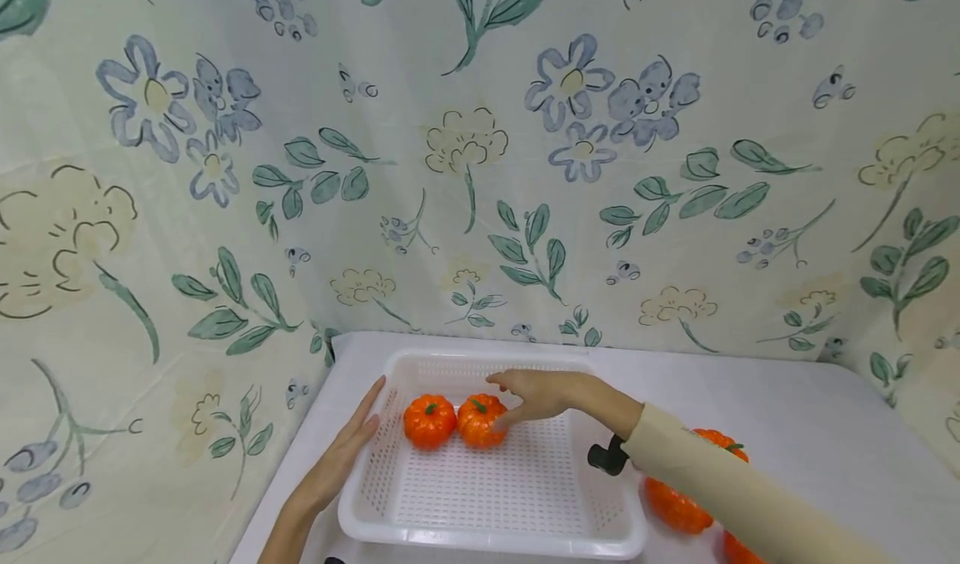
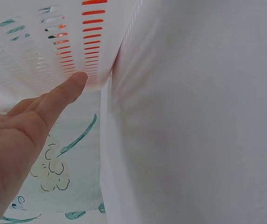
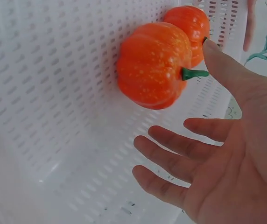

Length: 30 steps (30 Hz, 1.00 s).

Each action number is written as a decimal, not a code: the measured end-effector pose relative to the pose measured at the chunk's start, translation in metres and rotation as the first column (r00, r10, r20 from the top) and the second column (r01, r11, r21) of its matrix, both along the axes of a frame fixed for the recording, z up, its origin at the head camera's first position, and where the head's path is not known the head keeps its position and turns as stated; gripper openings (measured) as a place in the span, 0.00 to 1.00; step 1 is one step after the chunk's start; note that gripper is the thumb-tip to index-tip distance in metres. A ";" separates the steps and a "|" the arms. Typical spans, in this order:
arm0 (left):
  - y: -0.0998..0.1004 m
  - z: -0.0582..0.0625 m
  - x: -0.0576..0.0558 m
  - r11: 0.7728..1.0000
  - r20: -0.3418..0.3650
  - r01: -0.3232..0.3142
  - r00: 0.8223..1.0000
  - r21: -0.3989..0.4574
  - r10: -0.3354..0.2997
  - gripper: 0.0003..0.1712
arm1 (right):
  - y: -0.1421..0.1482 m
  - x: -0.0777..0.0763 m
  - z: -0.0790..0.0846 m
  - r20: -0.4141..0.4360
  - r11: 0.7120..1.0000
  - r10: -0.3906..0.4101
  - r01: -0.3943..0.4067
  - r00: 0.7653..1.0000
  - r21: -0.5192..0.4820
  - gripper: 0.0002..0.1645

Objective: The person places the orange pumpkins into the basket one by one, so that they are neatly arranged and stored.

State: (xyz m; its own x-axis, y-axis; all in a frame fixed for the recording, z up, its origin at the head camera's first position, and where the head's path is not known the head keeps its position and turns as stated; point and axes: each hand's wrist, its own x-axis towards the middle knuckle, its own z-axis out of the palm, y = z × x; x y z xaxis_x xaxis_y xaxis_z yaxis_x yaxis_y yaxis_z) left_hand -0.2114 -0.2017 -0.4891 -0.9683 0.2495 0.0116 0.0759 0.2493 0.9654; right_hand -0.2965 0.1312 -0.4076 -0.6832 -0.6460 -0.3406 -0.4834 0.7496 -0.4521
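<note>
A white perforated plastic basket stands on the table with two orange toy pumpkins inside, side by side toward the back left. My right hand is over the basket, fingers spread, right by the nearer-right pumpkin. In the right wrist view that pumpkin shows a green stem, and the hand holds nothing. The left pumpkin sits beside it. Along the basket's left side rests my left hand, its fingers straight. In the left wrist view its fingertip is at the slotted basket wall.
More orange pumpkins lie on the white tabletop right of the basket, partly hidden under my right sleeve. A floral cloth hangs behind and to the sides of the table.
</note>
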 end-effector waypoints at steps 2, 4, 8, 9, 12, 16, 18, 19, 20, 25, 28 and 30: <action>0.000 0.000 0.000 1.000 0.001 0.004 1.000 0.001 -0.004 0.33 | 0.008 0.000 0.007 -0.006 1.000 0.000 0.000 1.000 -0.009 0.49; 0.001 0.001 0.000 1.000 0.002 0.008 1.000 0.004 -0.008 0.33 | 0.018 0.000 0.015 -0.009 1.000 -0.009 0.009 1.000 -0.023 0.48; 0.001 0.001 -0.001 1.000 0.002 0.014 1.000 0.006 -0.014 0.33 | 0.040 0.004 0.030 -0.014 0.997 -0.053 0.052 0.998 -0.063 0.48; 0.001 0.001 -0.001 1.000 0.002 0.015 1.000 0.004 -0.015 0.33 | 0.046 0.006 0.033 -0.019 0.995 -0.068 0.066 0.998 -0.071 0.48; 0.001 0.001 -0.001 1.000 0.003 0.024 1.000 0.004 -0.024 0.33 | 0.063 0.012 0.041 -0.040 0.990 -0.099 0.095 0.994 -0.104 0.49; 0.001 0.001 0.001 1.000 0.010 0.025 1.000 0.008 -0.025 0.33 | 0.088 0.022 0.047 -0.079 0.981 -0.145 0.132 0.986 -0.143 0.49; 0.001 0.001 0.001 1.000 0.016 0.022 1.000 0.013 -0.023 0.33 | 0.102 0.027 0.049 -0.094 0.974 -0.176 0.160 0.980 -0.160 0.49; 0.001 0.001 0.001 1.000 0.016 0.020 1.000 0.012 -0.020 0.33 | 0.109 0.030 0.050 -0.108 0.971 -0.193 0.173 0.975 -0.166 0.49; 0.001 0.002 0.002 1.000 0.017 0.022 1.000 0.014 -0.022 0.33 | 0.116 0.033 0.051 -0.122 0.967 -0.210 0.188 0.970 -0.170 0.49; 0.001 0.004 0.001 1.000 0.011 0.024 1.000 0.013 -0.024 0.34 | 0.153 0.047 0.054 -0.189 0.950 -0.278 0.241 0.942 -0.198 0.49; 0.001 0.004 0.001 1.000 0.013 0.021 1.000 0.010 -0.021 0.34 | 0.175 0.056 0.053 -0.216 0.937 -0.324 0.280 0.921 -0.209 0.49; 0.000 0.003 0.002 1.000 0.018 0.014 1.000 0.006 -0.014 0.33 | 0.189 0.062 0.051 -0.224 0.928 -0.353 0.309 0.908 -0.210 0.49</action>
State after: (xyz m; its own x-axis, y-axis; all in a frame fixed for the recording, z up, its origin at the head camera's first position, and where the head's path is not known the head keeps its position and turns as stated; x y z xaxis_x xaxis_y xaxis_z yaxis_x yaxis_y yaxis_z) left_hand -0.2098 -0.2013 -0.4857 -0.9647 0.2634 -0.0045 0.0617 0.2423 0.9682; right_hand -0.2343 0.3201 -0.3561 -0.9161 -0.3994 -0.0351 -0.3352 0.8111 -0.4794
